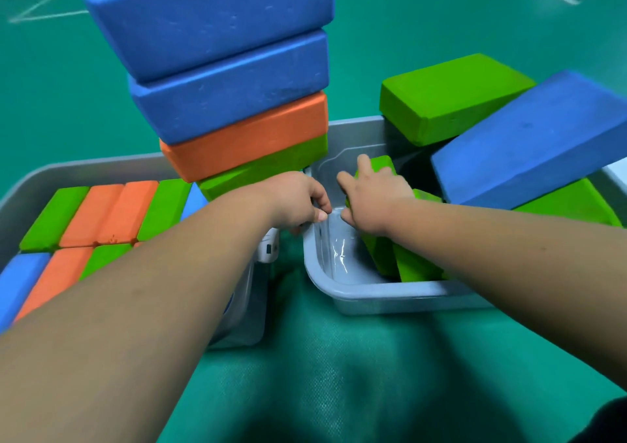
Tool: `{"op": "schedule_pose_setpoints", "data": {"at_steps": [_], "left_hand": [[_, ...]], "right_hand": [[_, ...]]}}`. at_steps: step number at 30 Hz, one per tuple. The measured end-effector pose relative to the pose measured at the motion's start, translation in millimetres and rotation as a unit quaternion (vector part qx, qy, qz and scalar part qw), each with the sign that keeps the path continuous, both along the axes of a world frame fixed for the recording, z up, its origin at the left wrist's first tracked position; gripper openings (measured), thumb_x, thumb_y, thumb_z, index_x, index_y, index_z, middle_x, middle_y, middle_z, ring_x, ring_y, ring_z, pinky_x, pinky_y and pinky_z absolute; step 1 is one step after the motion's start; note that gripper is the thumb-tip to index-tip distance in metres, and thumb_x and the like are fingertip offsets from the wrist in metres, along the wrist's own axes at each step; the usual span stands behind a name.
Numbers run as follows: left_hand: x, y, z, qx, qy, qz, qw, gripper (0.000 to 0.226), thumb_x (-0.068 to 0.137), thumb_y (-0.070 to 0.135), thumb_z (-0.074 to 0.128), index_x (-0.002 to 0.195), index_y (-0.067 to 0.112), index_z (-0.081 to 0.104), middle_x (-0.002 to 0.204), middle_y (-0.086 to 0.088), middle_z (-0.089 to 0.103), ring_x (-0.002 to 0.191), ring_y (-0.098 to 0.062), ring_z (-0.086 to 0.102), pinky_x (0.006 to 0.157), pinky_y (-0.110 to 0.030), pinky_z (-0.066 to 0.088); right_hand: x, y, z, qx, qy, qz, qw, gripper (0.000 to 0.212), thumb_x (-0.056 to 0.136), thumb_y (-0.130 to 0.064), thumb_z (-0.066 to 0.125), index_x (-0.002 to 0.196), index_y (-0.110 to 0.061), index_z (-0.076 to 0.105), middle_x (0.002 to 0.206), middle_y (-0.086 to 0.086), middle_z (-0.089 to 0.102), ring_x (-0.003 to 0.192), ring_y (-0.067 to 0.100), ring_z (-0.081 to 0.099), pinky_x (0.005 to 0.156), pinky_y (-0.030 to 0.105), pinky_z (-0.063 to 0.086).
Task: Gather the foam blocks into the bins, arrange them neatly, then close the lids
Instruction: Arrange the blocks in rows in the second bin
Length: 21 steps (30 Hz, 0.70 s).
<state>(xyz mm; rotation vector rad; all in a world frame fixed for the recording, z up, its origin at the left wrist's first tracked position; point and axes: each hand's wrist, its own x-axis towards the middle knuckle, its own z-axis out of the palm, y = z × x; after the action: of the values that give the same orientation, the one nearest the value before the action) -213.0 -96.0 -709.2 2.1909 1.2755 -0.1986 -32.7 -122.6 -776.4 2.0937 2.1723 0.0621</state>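
Two grey bins stand side by side on the green floor. The left bin point(37, 174) holds rows of green, orange and blue foam blocks, with a tall stack point(230, 103) of two blue, one orange and one green block on its right end. The right bin point(390, 293) holds upright green blocks point(407, 262); a green block point(451, 96) and a tilted blue block point(529, 140) lie on top. My left hand point(298, 201) grips the right bin's left rim. My right hand point(373, 201) holds the top of a green block point(381, 164) standing in that bin.
White court lines point(47, 8) run across the green floor behind the bins. A white latch point(268, 249) shows on the left bin's near right corner. Bare green floor lies in front of the bins.
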Motion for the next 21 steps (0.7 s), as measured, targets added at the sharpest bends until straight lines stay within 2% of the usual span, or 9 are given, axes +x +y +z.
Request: {"op": "schedule_pose_setpoints", "data": {"at_steps": [3, 5, 9, 12, 15, 17, 19, 21], "left_hand": [[1, -1, 2, -0.003, 0.004, 0.005, 1.0, 0.013, 0.098, 0.024, 0.071, 0.111, 0.026, 0.074, 0.089, -0.003, 0.075, 0.068, -0.018, 0.072, 0.077, -0.025, 0.055], [3, -1, 2, -0.005, 0.008, 0.005, 1.0, 0.013, 0.098, 0.023, 0.071, 0.111, 0.024, 0.074, 0.093, -0.007, 0.077, 0.067, -0.017, 0.071, 0.077, -0.026, 0.057], [6, -2, 2, 0.003, 0.023, -0.003, 1.0, 0.015, 0.098, 0.022, 0.071, 0.113, 0.022, 0.073, 0.099, -0.009, 0.078, 0.075, -0.024, 0.076, 0.079, -0.028, 0.058], [6, -2, 3, 0.011, 0.032, -0.009, 0.999, 0.016, 0.097, 0.025, 0.072, 0.113, 0.025, 0.074, 0.104, -0.004, 0.076, 0.087, -0.025, 0.076, 0.08, -0.029, 0.058], [8, -3, 3, 0.052, 0.068, -0.034, 0.996, 0.022, 0.097, 0.028, 0.071, 0.119, 0.025, 0.074, 0.117, 0.0, 0.073, 0.104, -0.02, 0.069, 0.093, -0.03, 0.053], [10, -6, 5, 0.074, 0.083, -0.049, 0.993, 0.026, 0.098, 0.028, 0.07, 0.123, 0.025, 0.073, 0.124, 0.002, 0.07, 0.113, -0.02, 0.065, 0.098, -0.03, 0.051], [12, -8, 5, 0.093, 0.093, -0.062, 0.989, 0.032, 0.097, 0.025, 0.07, 0.129, 0.025, 0.07, 0.131, 0.002, 0.066, 0.119, -0.021, 0.062, 0.099, -0.03, 0.049], [16, -10, 5, 0.112, 0.107, -0.074, 0.985, 0.039, 0.095, 0.018, 0.067, 0.133, 0.027, 0.066, 0.133, -0.002, 0.061, 0.119, -0.024, 0.061, 0.101, -0.034, 0.049]], "right_hand": [[3, -2, 9, 0.053, 0.094, 0.002, 0.994, 0.048, 0.088, -0.054, 0.055, 0.123, -0.026, 0.038, 0.129, 0.014, 0.033, 0.092, 0.041, 0.055, 0.07, 0.045, 0.044], [7, -2, 12, 0.031, 0.135, 0.027, 0.99, 0.046, 0.09, -0.051, 0.059, 0.124, -0.026, 0.04, 0.128, 0.013, 0.033, 0.087, 0.041, 0.059, 0.073, 0.044, 0.044], [18, -7, 17, -0.033, 0.105, 0.132, 0.985, 0.051, 0.091, -0.037, 0.062, 0.136, -0.035, 0.037, 0.139, 0.006, 0.035, 0.089, 0.039, 0.065, 0.074, 0.042, 0.052], [20, -11, 24, -0.047, 0.104, 0.151, 0.982, 0.055, 0.089, -0.03, 0.062, 0.138, -0.034, 0.038, 0.142, 0.001, 0.037, 0.098, 0.035, 0.065, 0.075, 0.041, 0.052], [24, -19, 23, -0.047, 0.099, 0.11, 0.988, 0.055, 0.086, -0.032, 0.066, 0.132, -0.021, 0.038, 0.137, 0.004, 0.039, 0.095, 0.036, 0.064, 0.071, 0.043, 0.049], [28, -24, 21, -0.051, 0.09, 0.057, 0.993, 0.06, 0.085, -0.039, 0.068, 0.13, -0.018, 0.035, 0.136, 0.005, 0.039, 0.099, 0.038, 0.063, 0.072, 0.043, 0.047], [32, -27, 17, -0.071, 0.1, -0.007, 0.992, 0.073, 0.085, -0.043, 0.07, 0.14, -0.017, 0.029, 0.141, 0.008, 0.039, 0.109, 0.041, 0.062, 0.08, 0.044, 0.048], [35, -30, 14, -0.132, 0.126, -0.054, 0.982, 0.085, 0.088, -0.042, 0.068, 0.152, -0.015, 0.019, 0.149, 0.012, 0.04, 0.117, 0.041, 0.061, 0.089, 0.044, 0.05]]}}
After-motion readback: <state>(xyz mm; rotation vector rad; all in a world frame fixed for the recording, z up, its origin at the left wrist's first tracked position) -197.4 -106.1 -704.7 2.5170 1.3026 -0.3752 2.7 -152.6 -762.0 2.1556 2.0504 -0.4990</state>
